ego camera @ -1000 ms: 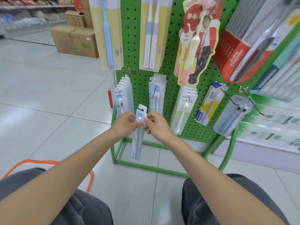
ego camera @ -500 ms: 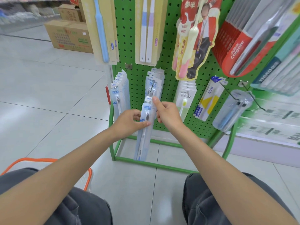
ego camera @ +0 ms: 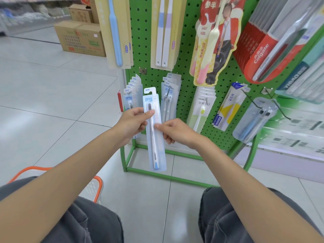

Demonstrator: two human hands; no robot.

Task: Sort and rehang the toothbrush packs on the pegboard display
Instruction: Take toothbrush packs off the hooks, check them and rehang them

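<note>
1. I am holding one toothbrush pack (ego camera: pixel 154 130) upright in front of the lowest row of the pegboard (ego camera: pixel 185 67). It is in the air between two hanging stacks, on no peg, with its white hang tab at the top.
2. My left hand (ego camera: pixel 133 125) is pinching the pack just below the brush head, thumb on the front and fingers behind. My right hand (ego camera: pixel 177 133) is pinching the pack's right edge at mid-length, with its other fingers curled under.
3. I am judging that it belongs on the left stack (ego camera: pixel 131 97), whose blue labels and "NEW" tabs look the same. The middle stack (ego camera: pixel 169 97) seems to hold twin brushes.
4. To do this well, I am planning to keep the printed face towards me, line the tab's slot up with the tip of that stack's peg, and slide it straight back until it sits flush.
5. The pack is long and thin, so the lower end could swing. I am thinking the right hand should steady it while the left guides the tab.
6. I am taking care not to nudge the front packs off their peg.
7. The board is standing on a green frame (ego camera: pixel 168 177) on a pale tiled floor (ego camera: pixel 52 106).
8. An orange-rimmed basket (ego camera: pixel 95 185) is sitting by my left knee, and cardboard boxes (ego camera: pixel 80 39) are stacked farther back on the left.
9. Larger packs, including red Colgate ones (ego camera: pixel 259 50), are hanging higher up.
</note>
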